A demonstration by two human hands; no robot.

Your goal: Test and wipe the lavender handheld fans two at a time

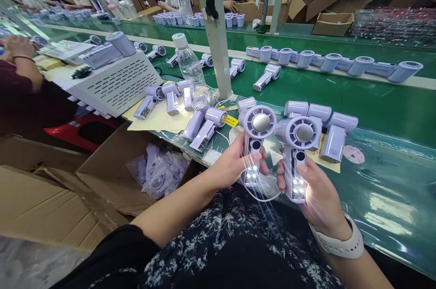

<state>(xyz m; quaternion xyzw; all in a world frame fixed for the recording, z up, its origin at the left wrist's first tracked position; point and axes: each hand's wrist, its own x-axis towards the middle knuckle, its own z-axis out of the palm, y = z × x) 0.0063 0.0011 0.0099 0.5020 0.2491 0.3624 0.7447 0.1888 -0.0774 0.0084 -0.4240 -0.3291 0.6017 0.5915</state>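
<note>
My left hand (235,162) is closed round the handle of a lilac handheld fan (260,122), its round silver-centred head facing up at me. A second lilac fan (304,133) is gripped in my right hand (320,184), close beside the first. Bright lights glow on the lower handles of both fans. Just beyond my right hand, several lilac fans (335,139) stand on the green bench. More fans (207,130) lie to the left of my left hand, near a yellow label (229,119).
A white slotted metal box (119,80), a plastic bottle (189,60) and a metal post (218,48) stand on the bench (381,198). Below left, a cardboard box (109,166) holds bagged parts. A row of fans (331,62) lies beyond. People sit across and at left.
</note>
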